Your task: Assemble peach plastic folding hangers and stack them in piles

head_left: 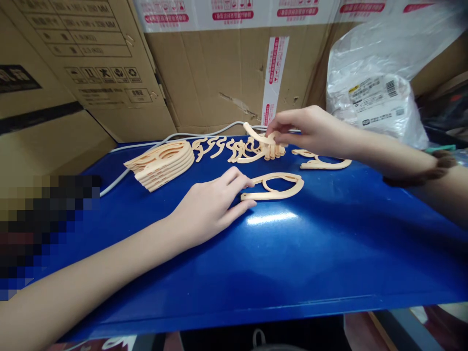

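My left hand (214,207) rests on the blue table, its thumb and fingers around the left ends of a beige folded plastic hanger (280,195) that lies flat. Above the back of the table, my right hand (302,127) pinches a curved beige hanger arm (256,134). Under that arm is a cluster of similar hanger arms (274,152), partly covered by my fingers. Several S-shaped hanger hooks (219,146) lie in a row to its left. A neat stack of folded hangers (164,163) sits at the back left.
Another beige hanger piece (325,165) lies beneath my right forearm. A white cable (204,134) runs along the back, before cardboard boxes (219,73). At the right stands a clear plastic bag (373,97) with labelled packages. The blue table's (292,273) front edge is near me.
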{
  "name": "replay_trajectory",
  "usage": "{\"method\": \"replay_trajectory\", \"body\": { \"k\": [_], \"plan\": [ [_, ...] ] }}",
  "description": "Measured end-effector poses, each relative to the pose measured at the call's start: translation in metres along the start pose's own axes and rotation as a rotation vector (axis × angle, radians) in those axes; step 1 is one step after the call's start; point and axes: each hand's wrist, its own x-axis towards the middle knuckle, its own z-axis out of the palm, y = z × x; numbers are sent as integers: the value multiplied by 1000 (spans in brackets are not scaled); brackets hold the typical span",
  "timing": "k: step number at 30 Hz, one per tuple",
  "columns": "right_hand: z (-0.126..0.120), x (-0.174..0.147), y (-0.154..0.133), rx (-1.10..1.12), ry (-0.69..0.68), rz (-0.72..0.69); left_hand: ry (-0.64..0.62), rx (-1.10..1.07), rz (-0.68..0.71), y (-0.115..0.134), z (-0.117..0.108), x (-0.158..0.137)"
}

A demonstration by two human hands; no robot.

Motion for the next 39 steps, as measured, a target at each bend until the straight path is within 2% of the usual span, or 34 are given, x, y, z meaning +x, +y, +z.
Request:
{"method": "replay_trajectory", "body": {
  "k": [4, 7, 9, 14, 17, 22, 28, 30, 34, 37, 39],
  "plan": [
    [8, -20, -17, 347, -66, 100, 236, -98, -83, 4, -6, -1],
    [14, -27, -30, 365, -110, 87, 389, -60, -109, 6, -11, -2],
    [17, -31, -38, 397, -119, 95, 421, 7, -77, 7, -13, -2],
    [28, -38, -56, 509, -153, 198, 290, 15, -10, 5, -6, -1],
    [35, -42, -63, 622, -137, 259, 279, 142, 41, 3, -3, 0],
    [40, -46, -66, 702, -110, 282, 239, 307, 183, 0, -5, 2],
    [44, -47, -67, 841, -50, 304, 200, 363, 258, -3, -3, 5],
    [43, -46, -68, 822, -13, 291, 178, 399, 262, -2, -2, 5],
    [41, -46, -71, 703, 32, 250, 86, 372, 155, 2, -3, 2],
    [42, -47, -71, 705, 95, 268, 79, 304, -51, 4, -5, 0],
    [44, -49, -70, 599, 112, 247, 126, 261, -170, 5, -6, 0]
  ]
}}
